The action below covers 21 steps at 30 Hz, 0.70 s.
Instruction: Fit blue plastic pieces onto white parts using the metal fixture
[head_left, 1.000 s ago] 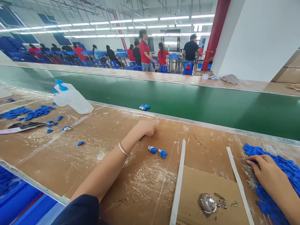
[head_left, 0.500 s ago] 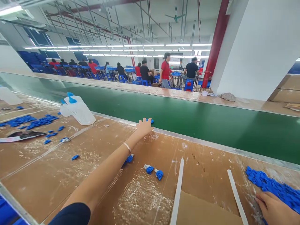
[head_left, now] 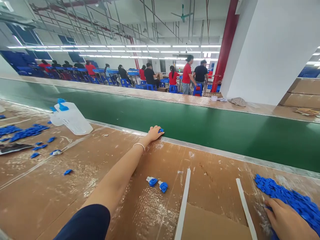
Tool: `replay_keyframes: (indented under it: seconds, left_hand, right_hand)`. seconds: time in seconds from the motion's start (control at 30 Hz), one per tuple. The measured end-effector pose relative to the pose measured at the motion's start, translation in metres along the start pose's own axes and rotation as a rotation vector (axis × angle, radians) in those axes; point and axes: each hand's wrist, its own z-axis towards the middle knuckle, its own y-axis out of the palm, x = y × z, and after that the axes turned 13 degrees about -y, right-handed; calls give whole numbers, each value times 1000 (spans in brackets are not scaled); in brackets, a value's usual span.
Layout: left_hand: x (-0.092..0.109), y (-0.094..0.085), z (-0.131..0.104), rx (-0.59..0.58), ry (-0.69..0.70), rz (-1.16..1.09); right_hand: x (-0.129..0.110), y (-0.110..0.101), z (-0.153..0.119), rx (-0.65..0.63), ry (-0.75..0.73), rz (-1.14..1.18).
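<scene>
My left hand [head_left: 154, 133] reaches out to the near edge of the green conveyor belt [head_left: 200, 125]. Its fingers curl over a small blue piece [head_left: 161, 130] lying there, partly covered by them. At the lower right, my right hand [head_left: 291, 218] is beside a heap of flat blue pieces [head_left: 287, 196]. Its fingers are drawn together, with a bit of blue showing at the fingertips; the rest of what it grips is hidden. Between my arms, two blue pieces with whitish tabs, one left [head_left: 152, 181] and one right [head_left: 163, 186], lie on the brown tabletop.
White strips, one left [head_left: 183, 203] and one right [head_left: 246, 208], border a cardboard sheet [head_left: 212, 223]. White bottles with blue caps [head_left: 75, 118] lie at the left near more blue pieces [head_left: 30, 132]. Beyond the belt, several people sit at benches and one person [head_left: 187, 75] stands.
My left hand's spread fingers have curled down onto the blue piece at the belt edge. My right hand stays by the heap. The view has shifted slightly.
</scene>
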Motion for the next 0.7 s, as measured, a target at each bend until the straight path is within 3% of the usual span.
replay_keyframes:
  seconds: [0.13,0.2,0.3,0.4,0.5,0.7]
  left_hand:
    - [27,15,-12,-9,115,-12]
    - [42,19,-26,-3,171,-35]
    - [64,19,-56,-2,259,-87]
    - [82,10,-98,-31,391,-155]
    - [95,-2,-142,-67,476,-231]
    - [120,-22,-211,-159,492,-496]
  right_hand:
    - [-20,-26,21,143,20,73]
    - [-45,-44,33,199,-85,243]
    - [-90,-70,46,98,-269,554]
    - [-126,-86,51,7,-456,714]
    - [-142,-90,50,-8,-594,674]
    - [-146,-83,51,-32,-684,578]
